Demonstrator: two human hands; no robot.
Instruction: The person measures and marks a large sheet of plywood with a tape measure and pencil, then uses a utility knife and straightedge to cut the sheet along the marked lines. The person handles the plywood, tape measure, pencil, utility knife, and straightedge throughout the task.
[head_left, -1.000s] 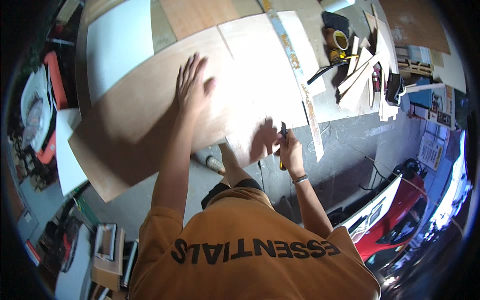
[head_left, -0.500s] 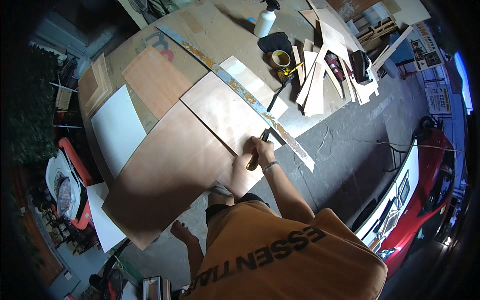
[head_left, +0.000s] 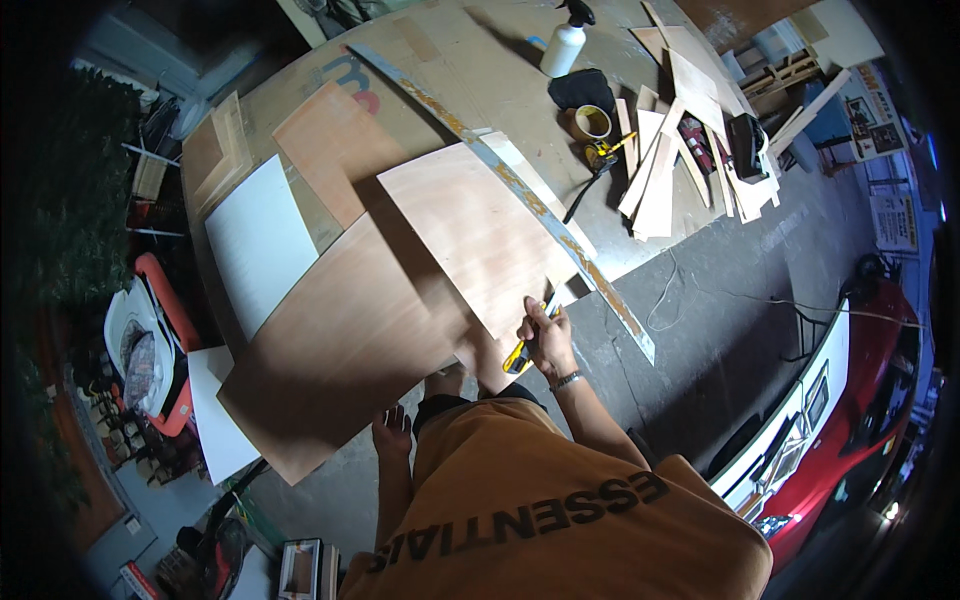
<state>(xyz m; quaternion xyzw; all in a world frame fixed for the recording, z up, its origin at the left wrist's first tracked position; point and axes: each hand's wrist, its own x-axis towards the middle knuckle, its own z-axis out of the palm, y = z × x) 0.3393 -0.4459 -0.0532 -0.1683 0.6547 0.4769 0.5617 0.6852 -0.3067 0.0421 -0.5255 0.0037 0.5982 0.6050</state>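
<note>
My right hand (head_left: 548, 342) is closed around a yellow-and-black utility knife (head_left: 517, 358), at the near corner of a pale plywood sheet (head_left: 475, 225). Whether its fingers also grip the sheet, I cannot tell. That sheet looks raised along its left side, with a dark shadow beneath. A larger, browner plywood sheet (head_left: 330, 350) lies to the left and overhangs the near table edge. Across the far side of the pale sheet runs a long, rust-marked metal straightedge (head_left: 520, 190). My left hand (head_left: 393, 432) hangs below the large sheet, fingers apart, holding nothing.
On the cardboard-covered table (head_left: 440, 70) are a spray bottle (head_left: 564, 48), a tape roll (head_left: 592, 123), a tape measure (head_left: 600, 155) and a pile of wood offcuts (head_left: 660, 170). White sheets (head_left: 262, 240) lie left. A red car (head_left: 850, 410) stands right, beyond the concrete floor.
The pale sheet has shifted and its left side has lifted, widening the shadow gap beside the large sheet. My right hand has turned with the knife. My left hand's fingers have spread upward.
</note>
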